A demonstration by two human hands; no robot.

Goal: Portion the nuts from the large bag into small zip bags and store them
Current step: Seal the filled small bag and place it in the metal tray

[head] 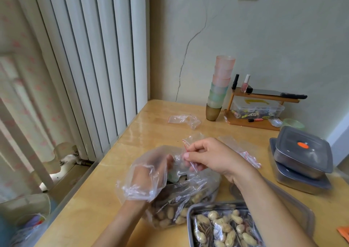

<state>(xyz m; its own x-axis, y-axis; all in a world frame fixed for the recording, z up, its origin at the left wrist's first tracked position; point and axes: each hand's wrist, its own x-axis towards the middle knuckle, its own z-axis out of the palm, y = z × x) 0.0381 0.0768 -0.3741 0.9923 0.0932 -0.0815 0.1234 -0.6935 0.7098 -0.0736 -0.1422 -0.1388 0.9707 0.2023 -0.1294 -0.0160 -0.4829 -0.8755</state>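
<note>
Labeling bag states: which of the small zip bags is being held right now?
The small zip bag pinched between both hands over the large bag of nuts. The other empty ones lie flat on the table: one far, one right.

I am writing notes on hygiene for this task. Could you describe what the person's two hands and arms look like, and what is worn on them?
The left hand wears a loose, clear, crinkled disposable plastic glove that ends at the wrist. The right hand is bare, with no glove. Both forearms are uncovered; no sleeves, rings, watch or bracelets are visible.
</note>
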